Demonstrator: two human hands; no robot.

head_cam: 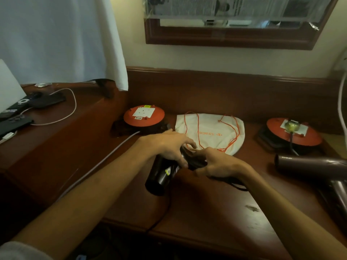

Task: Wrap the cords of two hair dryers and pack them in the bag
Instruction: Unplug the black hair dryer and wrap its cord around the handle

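Observation:
A dark hair dryer (159,175) is held above the middle of the wooden desk (216,212), its barrel pointing toward me. My left hand (169,147) grips it from above. My right hand (216,164) holds the dryer's handle end, where its black cord (236,185) is gathered; part of the cord trails over the desk's front edge. A white drawstring bag (210,131) with orange strings lies flat just behind my hands. The second hair dryer (309,166), maroon, lies at the right edge of the desk.
An orange cable reel (143,117) sits left of the bag, another orange reel (293,133) to its right. A pale cable (97,164) runs from the left reel. Phones and remotes (28,106) lie on the raised left shelf. A mirror (234,25) hangs above.

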